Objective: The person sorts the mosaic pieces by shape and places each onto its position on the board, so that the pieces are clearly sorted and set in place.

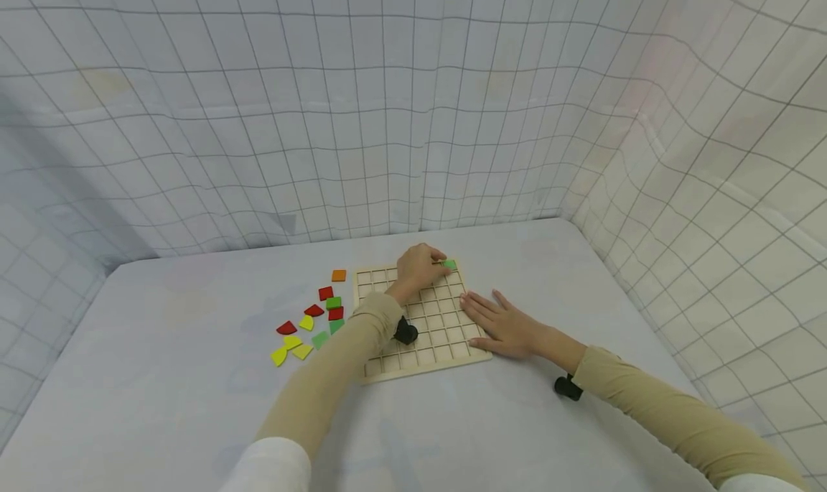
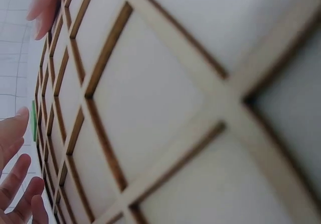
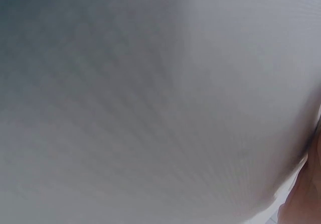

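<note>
A pale wooden grid board [image 1: 429, 309] with raised dividers lies on the white-covered table. At its far right corner sits a green tile [image 1: 449, 264]. My left hand [image 1: 418, 268] reaches across the board, its fingers loosely bent and thumb close beside that tile. In the left wrist view, the left fingers [image 2: 17, 184] show nothing between them, and the green tile's edge [image 2: 34, 121] lies just past the thumb. My right hand [image 1: 507, 327] rests at the board's right edge with straight fingers. The right wrist view shows mostly blurred cloth and part of the hand [image 3: 303, 196].
Left of the board lie several loose pieces: an orange square [image 1: 339, 275], red squares and wedges such as one red wedge [image 1: 287, 327], green tiles like this one [image 1: 333, 303], and yellow pieces including a yellow tile [image 1: 301, 351]. Grid-patterned cloth walls [image 1: 388, 118] surround the table.
</note>
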The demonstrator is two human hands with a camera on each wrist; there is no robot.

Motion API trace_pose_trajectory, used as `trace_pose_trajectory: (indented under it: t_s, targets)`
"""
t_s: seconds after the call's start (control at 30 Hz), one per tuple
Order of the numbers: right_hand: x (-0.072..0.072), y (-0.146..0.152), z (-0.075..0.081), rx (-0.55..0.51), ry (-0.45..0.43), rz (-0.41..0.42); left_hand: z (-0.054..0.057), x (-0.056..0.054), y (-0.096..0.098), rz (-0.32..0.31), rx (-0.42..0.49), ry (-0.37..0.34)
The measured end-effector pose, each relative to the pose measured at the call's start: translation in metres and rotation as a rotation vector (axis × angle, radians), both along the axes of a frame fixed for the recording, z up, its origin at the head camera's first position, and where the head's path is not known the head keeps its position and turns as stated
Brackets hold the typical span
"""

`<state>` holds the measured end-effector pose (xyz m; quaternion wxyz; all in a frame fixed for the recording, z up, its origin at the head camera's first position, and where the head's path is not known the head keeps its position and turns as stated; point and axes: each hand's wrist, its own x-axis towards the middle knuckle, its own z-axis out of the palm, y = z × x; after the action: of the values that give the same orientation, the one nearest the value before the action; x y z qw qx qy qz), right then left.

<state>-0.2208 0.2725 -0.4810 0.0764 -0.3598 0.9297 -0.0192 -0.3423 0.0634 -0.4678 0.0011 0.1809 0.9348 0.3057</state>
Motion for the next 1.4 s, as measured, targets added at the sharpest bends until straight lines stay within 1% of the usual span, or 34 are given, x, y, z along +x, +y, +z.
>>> trace_pose_trajectory:
  t_s: [0.17,0.3,0.5,0.8,1.07,1.2,1.33,1.4]
  targets:
    - [0.000,-0.001,0.000,0.004,-0.021,-0.010,0.008,0.001,-0.010,0.008,-0.025,0.019]
    - [0.001,-0.001,-0.001,-0.009,-0.014,-0.010,0.015,0.003,-0.020,0.016,-0.036,0.032]
    - [0.002,-0.002,0.002,-0.003,-0.007,-0.007,0.022,0.005,-0.036,0.027,-0.007,0.038]
    - [0.003,-0.002,0.002,-0.007,0.004,0.001,0.033,0.011,-0.061,0.054,-0.006,0.036]
    - [0.005,-0.002,0.004,-0.011,0.004,-0.002,0.039,0.013,-0.087,0.075,-0.010,0.059]
    - [0.006,-0.003,0.005,-0.021,0.011,0.001,0.041,0.014,-0.102,0.089,0.013,0.057]
    - [0.005,-0.003,0.004,-0.042,0.018,0.011,0.040,0.016,-0.117,0.104,0.026,0.050]
    - [0.005,-0.003,0.003,-0.050,0.019,0.015,0.039,0.017,-0.125,0.125,0.021,0.046]
